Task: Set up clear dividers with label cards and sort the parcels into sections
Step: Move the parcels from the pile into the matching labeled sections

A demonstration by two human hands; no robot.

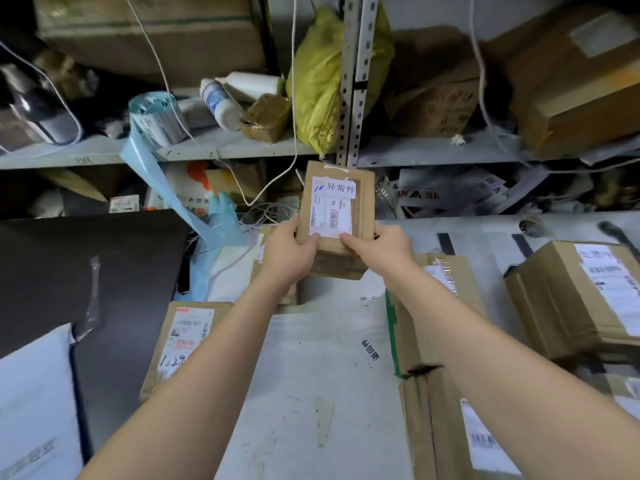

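Our left hand point(289, 252) and our right hand point(377, 249) are close together in the middle of the frame. Both pinch the bottom of a small parcel point(363, 202), with thumbs on the front and fingers curled behind it. The left hand has the lower left corner and the right hand has the lower right corner. We hold the small parcel up on its end above the worktop point(311, 375), with its front turned to us. A white sticker point(332, 216) with a bar code is on the front. A paper note point(334, 188) with blue and black writing is stuck over the sticker's top.

The worktop below our arms is white and scuffed. A flat brown box point(183, 341) lies at the lower left, just beside our left arm. A box with green tape point(403, 341) lies at the lower right, partly under our right arm. A bigger box point(561, 306) sits near the right edge. A black sheet point(86, 271) covers the left side, and a white bag point(31, 410) fills the lower left corner. A blue glove point(223, 216) lies up and left of our left hand.

A grey shelf point(242, 147) runs across the upper part. On it are a yellow bag point(318, 88), a white bottle point(221, 102) lying down, and a roll of stickers point(156, 116).
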